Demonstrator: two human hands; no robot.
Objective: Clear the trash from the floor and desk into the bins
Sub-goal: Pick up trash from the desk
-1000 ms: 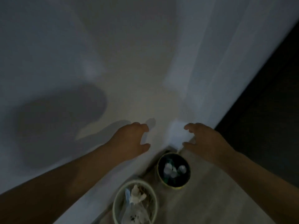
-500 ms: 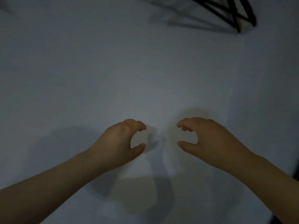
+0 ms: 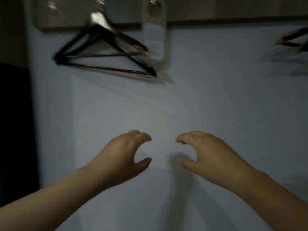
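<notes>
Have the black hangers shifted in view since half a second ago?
Yes. The black hangers now sit lower and further left, with the rail visible above them; the camera tilted up, so they themselves probably did not move.

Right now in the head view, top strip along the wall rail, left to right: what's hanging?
Black hangers → pale door-hanger tag → another hanger, blurred and cut off at the right edge. Below them, both hands are empty.

- A pale wall (image 3: 216, 100) fills the view in dim light.
- Dark hangers (image 3: 100, 54) hang from a rail (image 3: 233, 22) at the top.
- A pale door tag (image 3: 154, 29) hangs just right of the hangers.
</notes>
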